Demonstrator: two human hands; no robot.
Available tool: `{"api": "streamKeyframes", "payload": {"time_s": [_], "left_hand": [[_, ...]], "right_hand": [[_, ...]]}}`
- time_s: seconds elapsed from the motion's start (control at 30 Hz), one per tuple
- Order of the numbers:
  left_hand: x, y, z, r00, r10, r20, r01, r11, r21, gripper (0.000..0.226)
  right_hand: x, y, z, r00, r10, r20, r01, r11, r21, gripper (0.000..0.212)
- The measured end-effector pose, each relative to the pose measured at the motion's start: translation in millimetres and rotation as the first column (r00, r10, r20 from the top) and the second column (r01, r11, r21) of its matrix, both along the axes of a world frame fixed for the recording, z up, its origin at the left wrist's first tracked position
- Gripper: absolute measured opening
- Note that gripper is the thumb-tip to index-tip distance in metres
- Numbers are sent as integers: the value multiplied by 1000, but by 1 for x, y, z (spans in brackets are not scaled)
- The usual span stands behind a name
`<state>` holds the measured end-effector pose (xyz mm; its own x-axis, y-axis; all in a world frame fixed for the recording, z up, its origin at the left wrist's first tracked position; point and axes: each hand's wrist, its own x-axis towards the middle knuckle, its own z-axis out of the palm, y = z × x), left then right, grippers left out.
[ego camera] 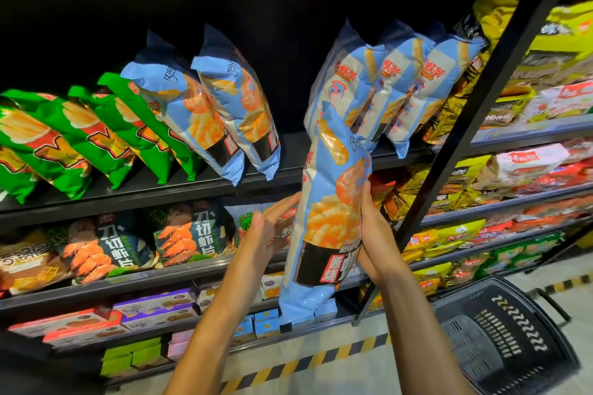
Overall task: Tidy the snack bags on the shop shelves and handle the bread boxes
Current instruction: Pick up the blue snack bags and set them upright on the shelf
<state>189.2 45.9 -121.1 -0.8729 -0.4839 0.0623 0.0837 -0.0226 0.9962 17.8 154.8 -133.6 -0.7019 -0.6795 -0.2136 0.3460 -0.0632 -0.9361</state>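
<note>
Fingers point(369, 202) along blue snack bag point(330, 202) edge, shelf gap point(288, 125) behind

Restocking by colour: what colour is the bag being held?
Light blue bag with an orange shrimp picture, clearest in the head view.

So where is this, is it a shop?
Most likely a shop's snack aisle. Long black shelves hold rows of matching snack bags, a shopping basket sits on the floor, and a person lifts a blue bag.
</note>
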Motion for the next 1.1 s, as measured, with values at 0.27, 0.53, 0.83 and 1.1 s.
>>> {"api": "streamKeyframes", "payload": {"time_s": [0.27,0.53,0.83,1.1], "left_hand": [[-6,-7,-5,1000,17,22,-16,999,-31,74],[-5,3,-26,988,142,55,-116,935,-335,90],[-26,-5,-34,909,417,4,-414,900,136,56],[-37,-3,-41,891,441,108,-453,876,165,66]], "right_hand": [[5,1,-4,999,-42,-27,41,999,-35,59],[20,-2,1,913,-256,-317,260,965,-29,59],[18,27,21,922,-37,-386,-22,989,-148,67],[22,39,14,900,103,-424,-167,979,-115,69]]}}
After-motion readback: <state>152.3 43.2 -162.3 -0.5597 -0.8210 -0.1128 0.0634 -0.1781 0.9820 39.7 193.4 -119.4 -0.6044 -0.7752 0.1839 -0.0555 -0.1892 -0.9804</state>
